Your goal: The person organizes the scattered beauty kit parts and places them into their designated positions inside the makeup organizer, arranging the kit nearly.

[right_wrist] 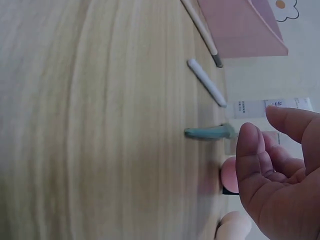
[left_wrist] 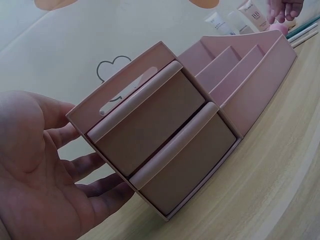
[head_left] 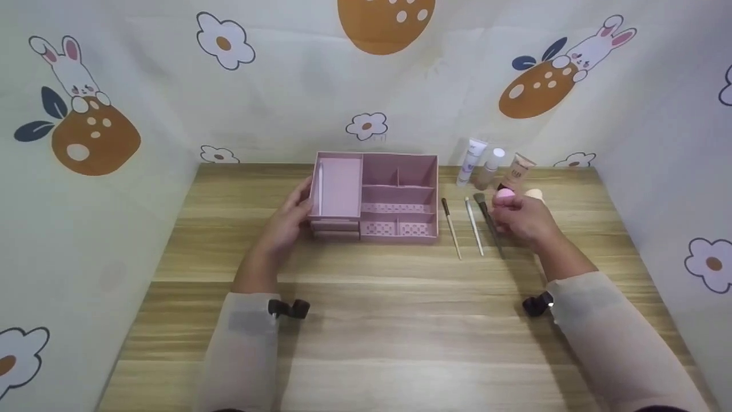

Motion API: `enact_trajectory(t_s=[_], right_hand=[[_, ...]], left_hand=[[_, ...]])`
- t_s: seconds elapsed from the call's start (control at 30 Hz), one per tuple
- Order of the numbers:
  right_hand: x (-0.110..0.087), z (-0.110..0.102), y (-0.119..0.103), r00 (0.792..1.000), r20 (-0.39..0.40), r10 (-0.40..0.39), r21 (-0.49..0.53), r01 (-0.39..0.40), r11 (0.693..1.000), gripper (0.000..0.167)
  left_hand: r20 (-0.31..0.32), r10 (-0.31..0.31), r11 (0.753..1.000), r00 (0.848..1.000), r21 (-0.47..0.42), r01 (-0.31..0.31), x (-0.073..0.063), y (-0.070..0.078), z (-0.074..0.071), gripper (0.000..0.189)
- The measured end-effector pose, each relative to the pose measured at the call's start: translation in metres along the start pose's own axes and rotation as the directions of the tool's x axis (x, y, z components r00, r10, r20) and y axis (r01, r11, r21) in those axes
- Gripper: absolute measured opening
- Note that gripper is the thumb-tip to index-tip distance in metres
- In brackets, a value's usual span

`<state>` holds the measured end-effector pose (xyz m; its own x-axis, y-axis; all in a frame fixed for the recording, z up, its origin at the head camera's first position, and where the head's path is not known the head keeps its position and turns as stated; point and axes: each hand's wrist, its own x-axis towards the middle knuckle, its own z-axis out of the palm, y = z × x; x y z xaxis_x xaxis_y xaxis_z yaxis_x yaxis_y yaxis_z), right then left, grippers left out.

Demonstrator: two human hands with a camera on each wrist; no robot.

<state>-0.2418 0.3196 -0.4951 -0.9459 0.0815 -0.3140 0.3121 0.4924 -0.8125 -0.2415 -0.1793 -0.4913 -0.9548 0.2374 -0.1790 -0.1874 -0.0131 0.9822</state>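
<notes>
A pink desk organizer stands at the back of the table, with open compartments on its right and two closed drawers below its left tray. My left hand rests its fairly straight fingertips against the organizer's left side. Over to the right, my right hand hovers beside the large makeup brush and the pink makeup sponge. Its fingers are loosely bent, and the thumb stands apart from them in the right wrist view. The hand partly covers a beige sponge.
Between organizer and right hand lie a thin dark-tipped brush and a white brush. Behind them stand a white tube, a white-capped bottle and a beige BB tube. A patterned cloth hangs behind the table.
</notes>
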Motion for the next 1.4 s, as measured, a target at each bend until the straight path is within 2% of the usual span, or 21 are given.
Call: enact_trajectory(t_s=[0.17, 0.27, 0.43, 0.63, 0.9, 1.03, 1.13, 1.27, 1.4], right_hand=[[0.003, 0.002, 0.006, 0.998, 0.044, 0.034, 0.033, -0.035, 0.999, 0.051], [0.004, 0.004, 0.007, 0.997, 0.057, 0.048, 0.015, -0.049, 0.999, 0.05], [0.005, 0.007, 0.007, 0.998, 0.038, 0.044, -0.085, -0.041, 0.996, 0.049], [0.005, 0.01, 0.004, 1.0, 0.02, 0.014, -0.215, -0.01, 0.977, 0.048], [0.007, 0.011, 0.005, 1.0, -0.004, -0.022, -0.313, 0.02, 0.95, 0.048], [0.006, 0.012, 0.006, 0.999, -0.013, -0.038, -0.309, 0.032, 0.95, 0.046], [0.004, 0.013, 0.005, 0.999, -0.01, -0.04, -0.265, 0.036, 0.964, 0.046], [-0.002, 0.015, -0.002, 0.999, -0.007, -0.051, -0.21, 0.048, 0.977, 0.045], [-0.008, 0.017, -0.012, 0.997, -0.034, -0.076, -0.22, 0.067, 0.973, 0.044]], left_hand=[[0.005, -0.016, 1.0, 1.0, -0.022, 0.016, -0.001, 0.0, 0.0, 0.056], [0.002, -0.032, 0.999, 0.999, -0.036, 0.032, -0.001, 0.001, 0.001, 0.055], [-0.002, -0.048, 0.998, 0.999, -0.039, 0.048, 0.0, 0.002, 0.0, 0.055], [-0.001, -0.044, 0.998, 0.999, -0.034, 0.044, 0.001, 0.0, -0.001, 0.056], [-0.002, -0.042, 0.999, 0.999, -0.028, 0.042, 0.0, 0.0, -0.001, 0.055], [-0.002, -0.042, 0.999, 0.999, -0.018, 0.042, -0.001, 0.0, -0.001, 0.054], [0.002, -0.02, 1.0, 1.0, -0.014, 0.02, -0.001, -0.001, -0.001, 0.055], [0.011, 0.007, 1.0, 1.0, -0.016, -0.006, 0.0, -0.002, -0.001, 0.054], [0.009, 0.006, 1.0, 1.0, -0.013, -0.006, 0.0, -0.002, 0.0, 0.054]])
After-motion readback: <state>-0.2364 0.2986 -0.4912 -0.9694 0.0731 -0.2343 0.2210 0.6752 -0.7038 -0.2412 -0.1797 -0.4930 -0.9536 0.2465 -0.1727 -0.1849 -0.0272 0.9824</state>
